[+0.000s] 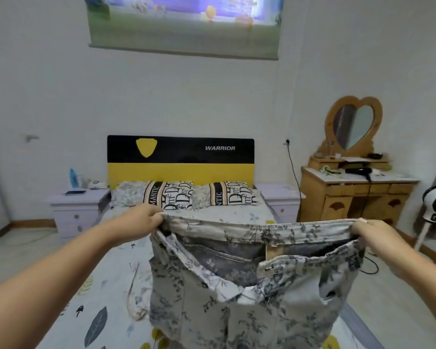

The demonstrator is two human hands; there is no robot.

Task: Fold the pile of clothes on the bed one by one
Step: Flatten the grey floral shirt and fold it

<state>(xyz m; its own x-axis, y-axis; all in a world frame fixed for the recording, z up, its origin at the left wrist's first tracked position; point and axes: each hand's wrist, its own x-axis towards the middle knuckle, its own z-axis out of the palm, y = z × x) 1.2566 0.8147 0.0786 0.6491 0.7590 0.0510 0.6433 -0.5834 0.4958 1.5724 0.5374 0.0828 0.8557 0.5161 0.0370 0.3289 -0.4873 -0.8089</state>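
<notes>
Floral trousers cut off at frame bottom, waistband gripped by left hand and right hand over bed; headboard reads "WARRIOR".

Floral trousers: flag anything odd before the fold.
The floral trousers hang with the fly undone, the waistband gaping open between left hand and right hand. Nothing looks torn or stained.
</notes>
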